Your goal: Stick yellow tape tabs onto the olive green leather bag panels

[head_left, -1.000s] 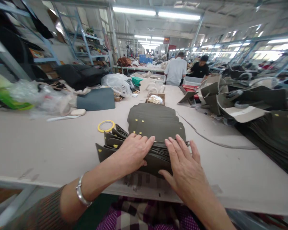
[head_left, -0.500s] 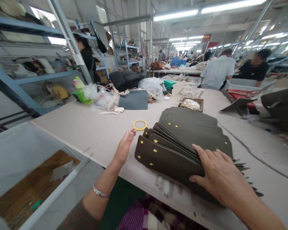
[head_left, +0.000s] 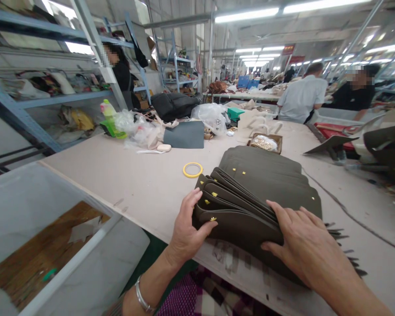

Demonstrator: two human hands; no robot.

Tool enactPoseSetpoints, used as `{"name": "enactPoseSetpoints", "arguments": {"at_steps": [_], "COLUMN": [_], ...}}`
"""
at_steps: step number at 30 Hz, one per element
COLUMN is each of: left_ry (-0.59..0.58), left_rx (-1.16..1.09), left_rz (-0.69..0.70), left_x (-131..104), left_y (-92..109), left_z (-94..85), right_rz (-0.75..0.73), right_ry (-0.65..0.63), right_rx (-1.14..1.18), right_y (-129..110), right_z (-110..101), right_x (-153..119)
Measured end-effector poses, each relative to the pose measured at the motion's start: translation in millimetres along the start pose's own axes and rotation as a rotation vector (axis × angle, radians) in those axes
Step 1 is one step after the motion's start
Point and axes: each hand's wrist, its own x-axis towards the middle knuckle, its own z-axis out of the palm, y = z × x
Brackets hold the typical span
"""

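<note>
A fanned stack of dark olive leather-like panels [head_left: 263, 171] lies on the table, several of them marked with small yellow tape pieces [head_left: 214, 194]. At the stack's left end my left hand [head_left: 187, 224] grips the nearest panel [head_left: 240, 226], thumb in front and fingers behind, and the panel's end is bent. My right hand [head_left: 303, 237] is closed round the near edge of the stack, with fingertips on top and thumb against the front side. A roll of yellow tape [head_left: 192, 170] lies flat just beyond my left hand.
A white bin [head_left: 75, 267] with scraps stands at the left below the table edge [head_left: 118, 210]. Plastic bags [head_left: 210, 118], a grey sheet [head_left: 184, 134] and a small basket [head_left: 266, 142] sit farther back. Other people [head_left: 303, 94] are beyond the table.
My left hand has moved right from beside the stack and taken hold of the front panel's left end, bending it. My right hand keeps its place on the stack.
</note>
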Motion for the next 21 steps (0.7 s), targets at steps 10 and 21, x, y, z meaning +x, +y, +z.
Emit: {"name": "enactPoseSetpoints", "arguments": {"at_steps": [10,21], "left_ry": [-0.018,-0.194], "left_rx": [-0.011,-0.313], "left_rz": [-0.056,-0.215], "left_x": [-0.8,13.9], "left_y": [-6.8,-19.5], "left_z": [-29.7,-19.3], "right_rz": [-0.026,-0.065], "right_ry": [-0.006,-0.001], "right_rx": [-0.004,-0.012], "right_y": [2.1,6.0], "right_z": [0.9,3.0], "right_x": [-3.5,-3.3]}}
